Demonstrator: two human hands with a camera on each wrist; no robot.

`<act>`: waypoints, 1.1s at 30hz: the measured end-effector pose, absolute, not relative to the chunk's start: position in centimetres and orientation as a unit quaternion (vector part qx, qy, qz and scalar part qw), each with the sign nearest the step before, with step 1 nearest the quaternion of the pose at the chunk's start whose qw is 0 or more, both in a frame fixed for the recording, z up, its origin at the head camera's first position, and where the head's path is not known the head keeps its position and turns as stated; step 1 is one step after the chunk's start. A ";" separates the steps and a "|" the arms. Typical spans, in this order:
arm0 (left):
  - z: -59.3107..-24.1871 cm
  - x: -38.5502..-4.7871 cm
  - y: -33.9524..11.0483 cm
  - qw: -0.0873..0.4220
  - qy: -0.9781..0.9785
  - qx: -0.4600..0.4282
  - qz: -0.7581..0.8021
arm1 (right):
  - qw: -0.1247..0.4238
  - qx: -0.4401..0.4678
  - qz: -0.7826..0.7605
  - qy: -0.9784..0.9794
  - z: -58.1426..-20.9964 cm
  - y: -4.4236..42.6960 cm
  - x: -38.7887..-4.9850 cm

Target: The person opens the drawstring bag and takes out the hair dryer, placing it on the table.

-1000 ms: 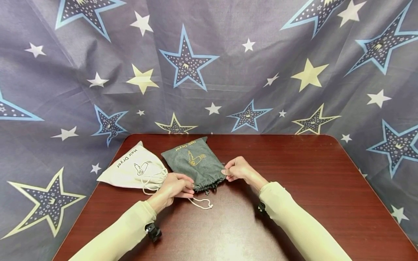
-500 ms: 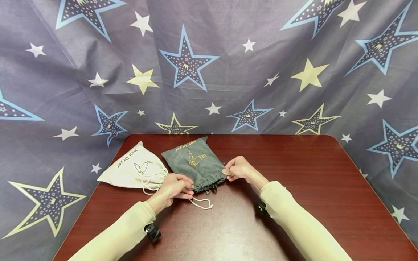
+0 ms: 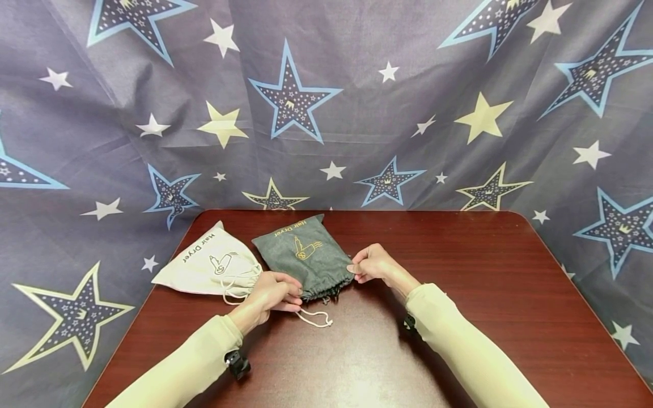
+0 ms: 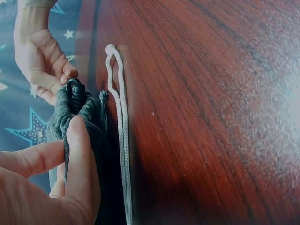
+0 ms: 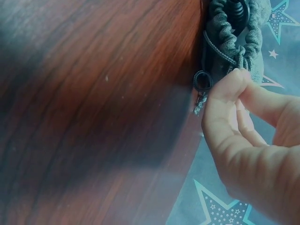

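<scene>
A dark grey drawstring bag [image 3: 306, 255] with a yellow hair dryer print lies at the left of the table, its gathered mouth toward me. My left hand [image 3: 272, 294] pinches the left side of that mouth between thumb and fingers. At the opposite corner my right hand [image 3: 374, 265] pinches the gathered edge and cord. Through the slightly parted mouth a black ribbed part [image 5: 238, 13] shows; the rest inside is hidden. A white drawstring bag [image 3: 209, 260], also printed "Hair Dryer", lies beside it, partly behind my left hand.
The white bag's cord [image 3: 317, 320] trails onto the table under my left hand. A dark looped cord end [image 5: 201, 82] hangs by the grey bag's mouth. Behind the reddish-brown table [image 3: 459, 272] hangs a star-patterned cloth [image 3: 352, 113].
</scene>
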State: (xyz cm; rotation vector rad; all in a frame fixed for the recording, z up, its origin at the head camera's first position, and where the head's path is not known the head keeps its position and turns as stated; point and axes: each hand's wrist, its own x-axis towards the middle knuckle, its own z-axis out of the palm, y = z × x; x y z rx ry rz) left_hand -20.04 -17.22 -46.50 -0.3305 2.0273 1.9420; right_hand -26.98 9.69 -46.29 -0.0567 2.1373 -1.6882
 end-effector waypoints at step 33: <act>-47.1 -18.7 -16.6 0.192 0.720 -0.117 0.656 | 0.253 -0.033 -0.563 0.786 -46.2 10.2 -26.2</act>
